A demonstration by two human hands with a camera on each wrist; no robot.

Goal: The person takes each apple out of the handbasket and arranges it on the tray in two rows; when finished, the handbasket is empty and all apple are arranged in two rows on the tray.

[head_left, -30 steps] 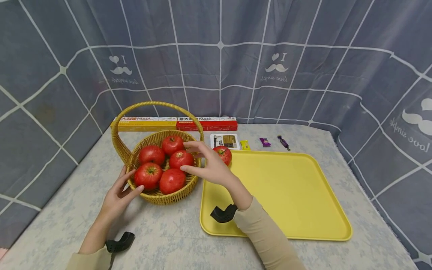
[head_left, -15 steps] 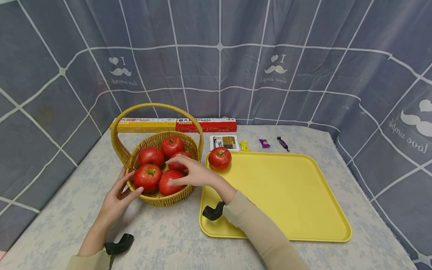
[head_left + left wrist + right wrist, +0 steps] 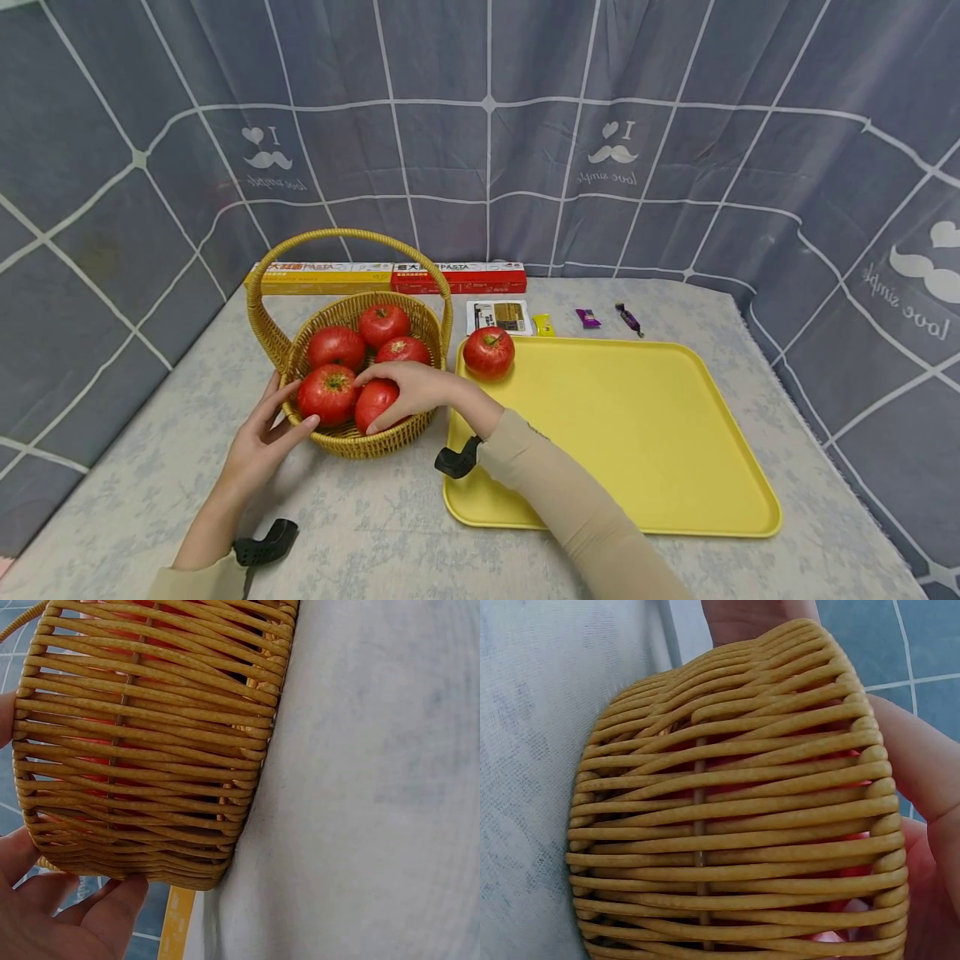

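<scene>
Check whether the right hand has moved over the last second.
Yes. The right hand has moved left and down, away from the tomato on the tray, and now grips a front tomato in the basket.

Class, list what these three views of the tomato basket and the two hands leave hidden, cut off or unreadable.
- Front tomato, head view: partly covered by the right hand.
- Tomatoes, both wrist views: only red glimpses through the basket weave.
- Left hand, left wrist view: cut off by the frame edge.
- Pasta boxes and small packet: fine print too small.
- Tray near corner: hidden by the right sleeve.
</scene>
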